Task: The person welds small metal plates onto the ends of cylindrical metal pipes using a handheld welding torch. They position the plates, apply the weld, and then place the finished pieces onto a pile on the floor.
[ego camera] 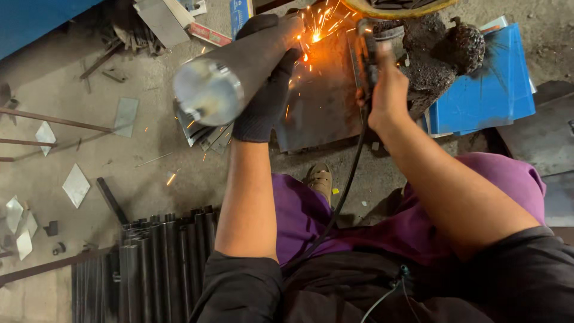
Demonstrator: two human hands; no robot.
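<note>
Over the steel plate (323,101): gloved left hand (266,98) clamps dark round pipe (239,72), shiny open end; bare right hand (385,90) grips sparking grinder (366,51).

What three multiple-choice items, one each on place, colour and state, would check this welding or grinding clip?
1. Where does the bundle of dark tubes lie?
A. lower left on the floor
B. on the blue sheet
C. across the lap

2. What colour is the glove on the left hand?
A. white
B. black
C. yellow

3. What is the bare right hand doing?
A. resting open on the knee
B. gripping a corded power tool
C. holding a metal plate

Answers:
1 A, the tubes lie beside the left arm on the concrete.
2 B, the dark glove wraps the grey pipe.
3 B, the fingers close on the tool near the sparks.
</note>
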